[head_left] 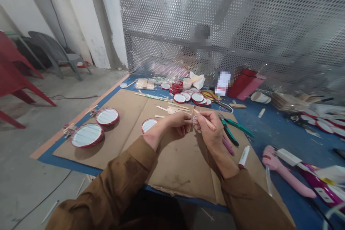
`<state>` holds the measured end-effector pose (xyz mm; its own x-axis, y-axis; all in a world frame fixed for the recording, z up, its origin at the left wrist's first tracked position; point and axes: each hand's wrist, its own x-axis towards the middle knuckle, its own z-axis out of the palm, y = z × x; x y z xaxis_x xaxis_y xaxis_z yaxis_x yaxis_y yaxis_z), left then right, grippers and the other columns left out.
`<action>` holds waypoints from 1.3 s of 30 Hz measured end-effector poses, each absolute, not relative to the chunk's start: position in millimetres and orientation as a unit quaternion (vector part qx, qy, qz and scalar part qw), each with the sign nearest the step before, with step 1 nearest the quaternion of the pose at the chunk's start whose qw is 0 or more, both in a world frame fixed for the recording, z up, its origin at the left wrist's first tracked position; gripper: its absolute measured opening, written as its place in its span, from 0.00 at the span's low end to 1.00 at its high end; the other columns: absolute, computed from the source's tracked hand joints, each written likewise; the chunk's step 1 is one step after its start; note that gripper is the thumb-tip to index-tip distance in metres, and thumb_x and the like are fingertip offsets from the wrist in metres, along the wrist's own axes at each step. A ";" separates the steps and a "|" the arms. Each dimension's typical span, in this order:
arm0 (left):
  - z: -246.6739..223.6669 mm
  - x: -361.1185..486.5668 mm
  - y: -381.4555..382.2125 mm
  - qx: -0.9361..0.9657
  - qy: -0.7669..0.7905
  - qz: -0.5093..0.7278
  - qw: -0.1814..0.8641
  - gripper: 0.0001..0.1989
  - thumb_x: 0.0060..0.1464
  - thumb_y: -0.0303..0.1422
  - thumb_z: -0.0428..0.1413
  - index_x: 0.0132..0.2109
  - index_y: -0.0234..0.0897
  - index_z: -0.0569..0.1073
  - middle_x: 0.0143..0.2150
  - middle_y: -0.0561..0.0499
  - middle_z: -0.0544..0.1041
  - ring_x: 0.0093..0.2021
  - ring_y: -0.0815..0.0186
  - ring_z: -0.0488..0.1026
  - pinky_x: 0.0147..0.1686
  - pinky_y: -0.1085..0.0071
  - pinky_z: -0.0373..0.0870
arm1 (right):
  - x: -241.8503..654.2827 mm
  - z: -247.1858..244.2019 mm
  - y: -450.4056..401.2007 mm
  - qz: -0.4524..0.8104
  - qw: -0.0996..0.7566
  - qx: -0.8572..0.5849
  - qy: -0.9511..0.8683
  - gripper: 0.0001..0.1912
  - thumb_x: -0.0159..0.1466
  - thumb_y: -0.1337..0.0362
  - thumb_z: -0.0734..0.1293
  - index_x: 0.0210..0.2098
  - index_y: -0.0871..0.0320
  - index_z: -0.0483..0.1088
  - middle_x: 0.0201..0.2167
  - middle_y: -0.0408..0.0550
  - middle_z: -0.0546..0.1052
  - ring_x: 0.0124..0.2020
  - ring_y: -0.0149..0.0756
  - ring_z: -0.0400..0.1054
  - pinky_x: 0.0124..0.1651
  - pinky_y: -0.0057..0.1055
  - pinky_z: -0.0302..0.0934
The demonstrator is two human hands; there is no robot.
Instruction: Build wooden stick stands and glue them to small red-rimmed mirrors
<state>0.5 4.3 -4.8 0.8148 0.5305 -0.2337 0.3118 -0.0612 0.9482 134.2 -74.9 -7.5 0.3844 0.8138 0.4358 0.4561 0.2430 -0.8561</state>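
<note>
Over the cardboard sheet (172, 172), my two hands meet with their fingertips close together. My left hand (181, 122) pinches a small wooden stick piece (193, 114) held upright. The fingers of my right hand (208, 124) are closed against the same piece from the other side; whether they hold something else is hidden. Behind them lie loose wooden craft sticks (176, 109). A white disc with a red rim (148, 125) rests just left of my left wrist. Teal-handled pliers (229, 131) and a purple-handled tool (228, 147) lie beside my right hand.
Two red-rimmed discs (87, 135) with stick clusters stand at the left. More such discs (197, 97) pile up at the back. A white marker (244, 156) and a pink glue gun (288, 172) are on the right. A perforated metal panel (167, 25) closes off the far side.
</note>
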 end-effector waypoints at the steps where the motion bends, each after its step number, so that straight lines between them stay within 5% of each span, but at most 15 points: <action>1: -4.5 0.4 4.2 0.725 0.291 0.089 0.618 0.11 0.61 0.33 0.49 0.31 0.33 0.68 0.20 0.56 0.70 0.17 0.72 0.68 0.22 0.76 0.67 | 134.5 -7.8 -75.0 0.146 0.578 -0.600 -0.533 0.18 0.59 0.48 0.67 0.36 0.58 0.70 0.25 0.45 0.76 0.20 0.30 0.67 0.22 0.27 0.61; 24: -6.6 0.7 5.8 0.716 0.295 0.080 0.628 0.17 0.58 0.44 0.54 0.30 0.34 0.68 0.20 0.56 0.70 0.17 0.73 0.68 0.21 0.77 0.66 | 131.4 -3.7 -77.2 0.156 0.594 -0.600 -0.512 0.18 0.59 0.48 0.67 0.35 0.58 0.69 0.24 0.44 0.75 0.20 0.30 0.66 0.22 0.27 0.61; 39: -2.3 -0.4 4.0 0.723 0.297 0.078 0.619 0.16 0.59 0.41 0.53 0.30 0.34 0.67 0.20 0.56 0.70 0.17 0.74 0.68 0.21 0.78 0.65 | 132.4 -3.4 -78.7 0.136 0.575 -0.612 -0.525 0.17 0.59 0.49 0.67 0.35 0.58 0.70 0.25 0.45 0.75 0.21 0.31 0.67 0.23 0.27 0.61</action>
<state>-0.4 4.0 -2.3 0.8112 0.5267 -0.2540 0.3326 -0.0583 0.9413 132.4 -78.7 -3.4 0.4110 0.8000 0.4371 0.4867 0.2128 -0.8473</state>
